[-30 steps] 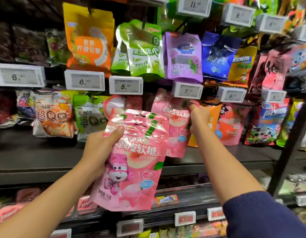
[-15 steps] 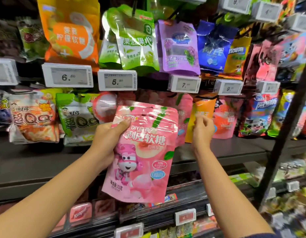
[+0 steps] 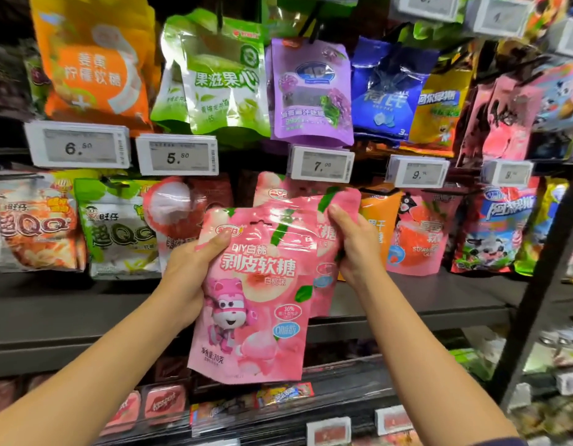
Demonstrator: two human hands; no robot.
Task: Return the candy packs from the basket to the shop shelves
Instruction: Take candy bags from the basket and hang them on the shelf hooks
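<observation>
My left hand [image 3: 190,278] grips a pink peach candy pack [image 3: 256,300] by its left edge and holds it upright in front of the shelves. The pack shows a pink cartoon figure. Just behind it hangs a matching pink pack [image 3: 330,226] under the 7.00 price tag [image 3: 322,164]. My right hand [image 3: 356,243] is closed on the right edge of that hanging pack. The hook that carries it is hidden. No basket is in view.
Hanging rows of candy bags fill the rack: orange [image 3: 92,59], green [image 3: 220,75], purple [image 3: 310,91] and blue [image 3: 391,88] above, QQ bags [image 3: 117,226] at left. A dark shelf board [image 3: 439,297] runs below, and a black upright post [image 3: 542,278] stands at right.
My right hand dropped from the top of the hanging pink pack and now grips its right edge. The held pack rose and shifted right, closer to the hanging one.
</observation>
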